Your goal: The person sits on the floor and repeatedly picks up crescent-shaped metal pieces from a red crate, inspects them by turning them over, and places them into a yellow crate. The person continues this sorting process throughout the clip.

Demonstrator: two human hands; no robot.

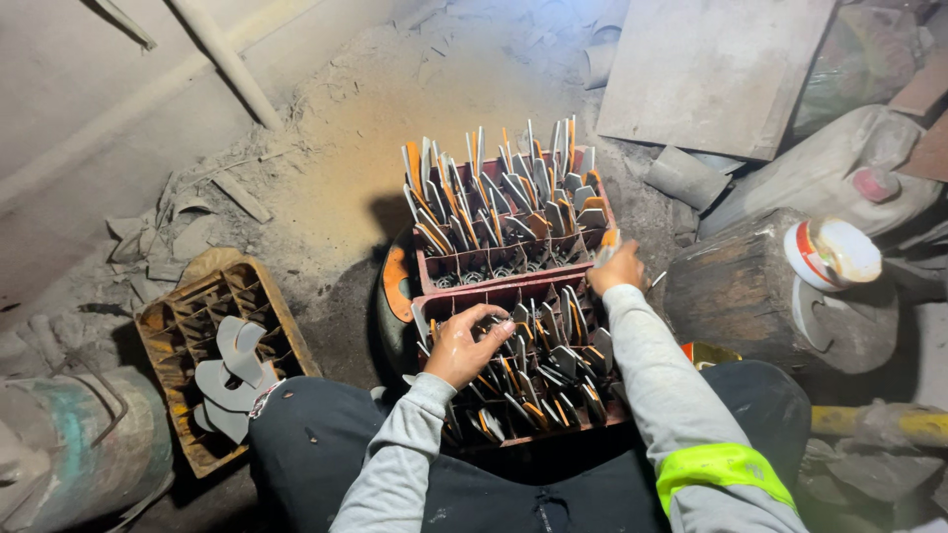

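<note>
Two red divided crates stand in front of me, a near one (434, 301) and a far one (602, 219), both packed with upright grey and orange metal blades (494, 188). My left hand (462, 345) reaches into the near crate with its fingers curled around a blade there. At the gap between the two crates my right hand (616, 267) is closed on a small pale piece. Both arms wear grey sleeves, and the right sleeve has a bright yellow-green band (721, 464).
A yellow-brown divided crate (163, 331) with a few grey curved blades (232, 375) lies on the dusty floor at left. A wooden block (741, 291) with a white lidded tub (831, 253) stands at right. Boards, pipe pieces and sacks lie behind.
</note>
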